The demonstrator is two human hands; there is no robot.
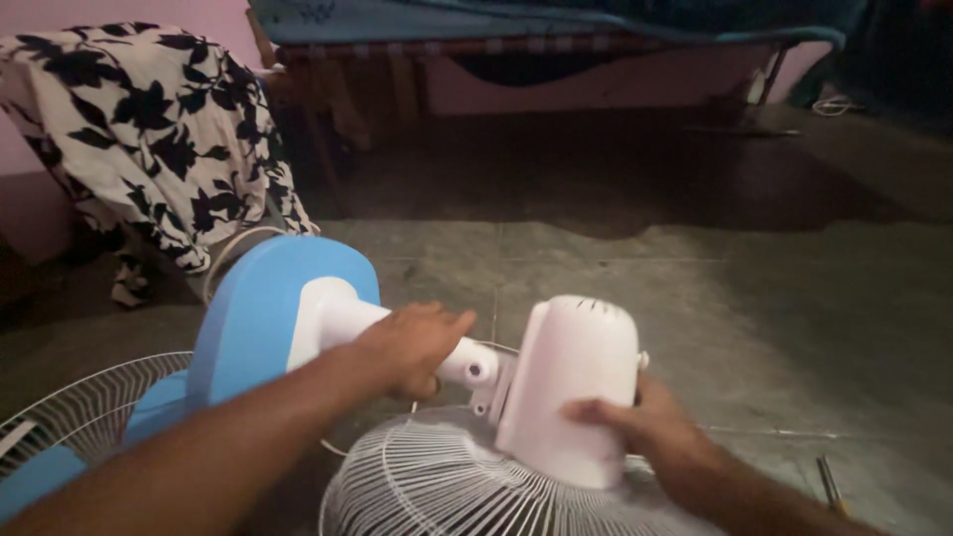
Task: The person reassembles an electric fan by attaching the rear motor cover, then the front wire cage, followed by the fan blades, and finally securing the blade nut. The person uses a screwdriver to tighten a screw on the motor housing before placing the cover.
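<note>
Fan lying on its side on the tiled floor [794, 298], head end toward the camera. Left hand [412, 347]: forearm enters from lower left, reaches across the frame, palm down over the white neck [342, 320] of the fan just before the pivot joint; fingers curled around the neck, clamped on it. Right hand [635, 422]: forearm enters from lower right, hand cupped against the lower side of the white motor housing [576, 377]; fingers wrapped onto the housing, pressed to its surface, thumb side hidden behind it. Housing stands tilted above the white wire grille [437, 486], which lies face down at the bottom edge. Blue round base [253, 308] stands on edge behind the left wrist. Second wire guard [89, 397] lies at far left on the floor. Black-and-white floral cloth [149, 129] draped at upper left; bed frame [556, 50] along the back wall. Screwdriver [829, 484] on the floor, near the right forearm, not touching.
</note>
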